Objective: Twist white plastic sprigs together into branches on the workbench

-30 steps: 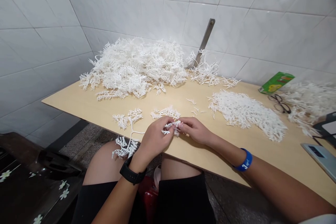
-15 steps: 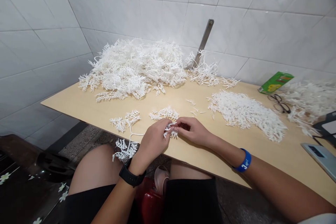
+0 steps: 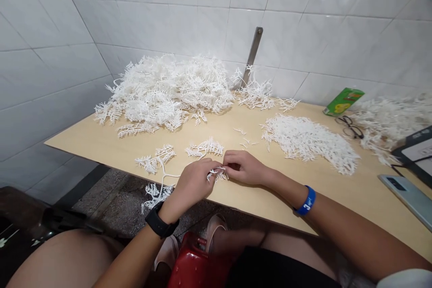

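Observation:
My left hand, with a black watch on its wrist, is closed on a white branched plastic sprue. Several bristly clusters spread from its stem; one hangs past the table's front edge. Close against it, my right hand has thumb and forefinger pinched on the tip of a small white twig of the same sprue. The fingertips of both hands nearly meet, partly hiding what is between them. A few loose white twigs lie just beyond my right hand.
A big heap of white sprues stands back left, and a pile of loose twigs lies right of centre. Farther right are a green carton, eyeglasses, more white sprues and a digital scale. A metal bracket leans at the wall.
The view has shifted slightly, and my legs below the table have moved apart. Both hands stay together at the sprue, with the right fingers now pinched closer to the left ones.

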{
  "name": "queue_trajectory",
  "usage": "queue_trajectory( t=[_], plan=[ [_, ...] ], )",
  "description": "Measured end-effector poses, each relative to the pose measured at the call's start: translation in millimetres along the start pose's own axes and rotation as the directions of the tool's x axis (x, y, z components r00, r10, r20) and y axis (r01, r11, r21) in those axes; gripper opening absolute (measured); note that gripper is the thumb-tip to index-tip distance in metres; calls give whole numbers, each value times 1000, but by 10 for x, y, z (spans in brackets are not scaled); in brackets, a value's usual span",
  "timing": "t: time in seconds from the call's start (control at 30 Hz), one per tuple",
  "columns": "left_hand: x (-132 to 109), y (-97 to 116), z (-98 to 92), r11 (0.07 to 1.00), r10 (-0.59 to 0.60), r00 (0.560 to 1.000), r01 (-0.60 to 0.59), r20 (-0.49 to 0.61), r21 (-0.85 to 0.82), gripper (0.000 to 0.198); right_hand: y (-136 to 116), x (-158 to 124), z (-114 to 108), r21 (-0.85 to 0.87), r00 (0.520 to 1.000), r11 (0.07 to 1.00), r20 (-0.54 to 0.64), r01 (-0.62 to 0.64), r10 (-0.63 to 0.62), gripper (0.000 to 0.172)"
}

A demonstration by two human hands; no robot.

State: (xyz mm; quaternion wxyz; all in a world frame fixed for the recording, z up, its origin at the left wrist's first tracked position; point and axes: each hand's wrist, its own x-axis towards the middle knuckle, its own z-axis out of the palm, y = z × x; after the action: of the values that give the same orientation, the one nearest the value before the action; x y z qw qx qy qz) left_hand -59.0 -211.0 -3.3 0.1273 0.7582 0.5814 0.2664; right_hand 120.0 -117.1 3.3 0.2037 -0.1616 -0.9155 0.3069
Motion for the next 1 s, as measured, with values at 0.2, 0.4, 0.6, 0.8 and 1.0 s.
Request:
queue_trajectory(
  t=[0.2,0.4,0.6,0.8,1.0],
  plan=[
    [29,23,-29,997,-36,999,37,28,-61,22,67,50,-32,159,993,987,117,-38,19,13],
    [29,-4,-78,978,-105,994,99,-22,-184,24,180,0,-175,417,978,885,93,-207,185,22],
    [5,51,-60,965,-195,972,166,-132,-203,29,145,21,-81,-9,947,994,-305,-113,105,13],
    [9,94,-67,960,-214,965,180,-148,-216,31,225,27,-95,-293,870,925,-488,-240,71,15],
    [6,129,-40,971,-177,976,152,-126,-186,28,82,33,-3,6,944,982,-273,-190,184,19]
  ],
)
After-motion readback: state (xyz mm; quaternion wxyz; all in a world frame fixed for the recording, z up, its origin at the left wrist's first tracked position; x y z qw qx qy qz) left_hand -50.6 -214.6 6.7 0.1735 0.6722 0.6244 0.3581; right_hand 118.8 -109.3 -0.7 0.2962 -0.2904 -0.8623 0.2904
